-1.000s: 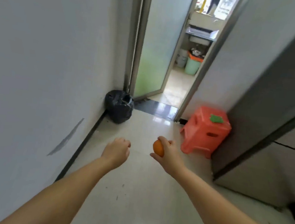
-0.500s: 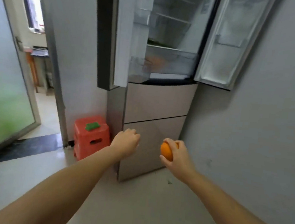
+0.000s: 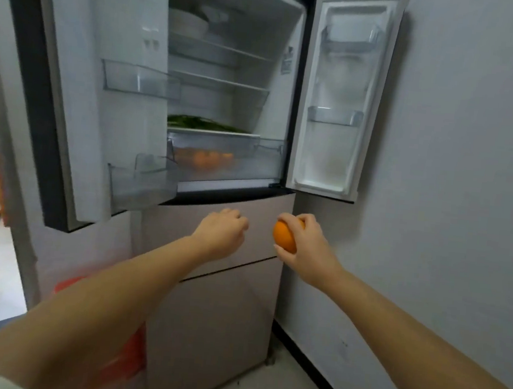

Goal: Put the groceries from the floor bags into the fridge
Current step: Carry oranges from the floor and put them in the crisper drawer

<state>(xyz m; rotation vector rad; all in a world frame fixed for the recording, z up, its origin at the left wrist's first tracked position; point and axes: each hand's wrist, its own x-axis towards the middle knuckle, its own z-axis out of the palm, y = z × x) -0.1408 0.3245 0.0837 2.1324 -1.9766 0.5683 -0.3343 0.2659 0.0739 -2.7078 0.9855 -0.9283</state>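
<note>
One orange (image 3: 285, 236) gripped in R hand (image 3: 309, 248), L hand (image 3: 221, 233) fisted, fridge (image 3: 226, 98) open.

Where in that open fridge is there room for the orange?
The middle shelf, between the bowl shelf above and the greens below, looks bare, as do the door bins. The drawer already holds oranges. The right hand grips the orange.
</note>
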